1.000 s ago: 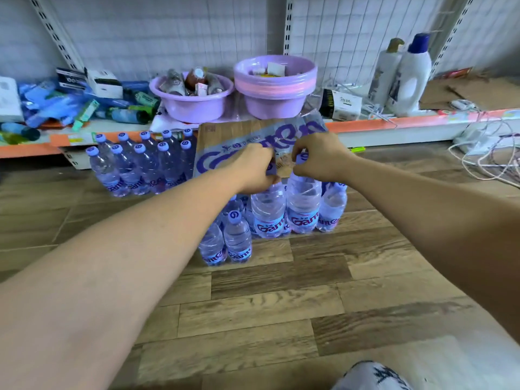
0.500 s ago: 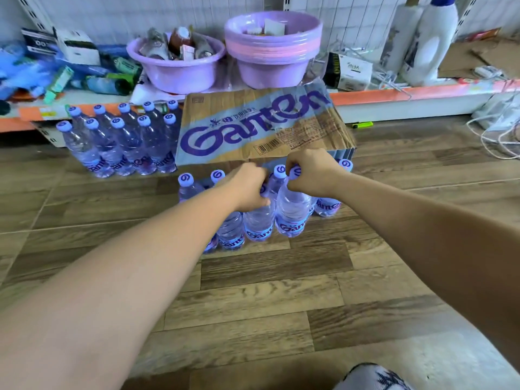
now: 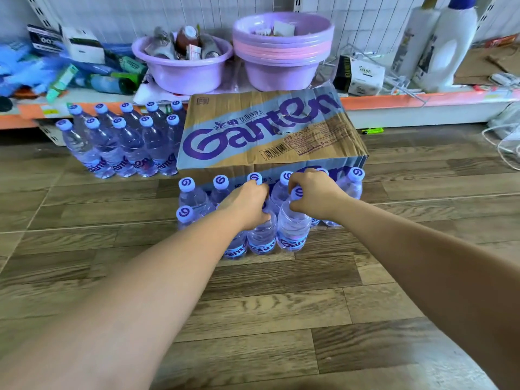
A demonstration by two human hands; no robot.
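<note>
A brown cardboard box printed with a purple brand name stands on the wooden floor. Several clear water bottles with pale purple caps stand in front of it. My left hand grips the neck of one front bottle. My right hand holds the top of the bottle beside it, with the cap showing between thumb and fingers. Both bottles stand upright on the floor. More capped bottles stand in a row behind and to the left of my hands.
A second group of water bottles stands left of the box. Behind is a low shelf with two purple basins, white detergent jugs, small boxes and packets. White cables lie at the right.
The view has come closer to the box and bottles. Both hands have sunk from the box's front edge onto the tops of two front bottles.
</note>
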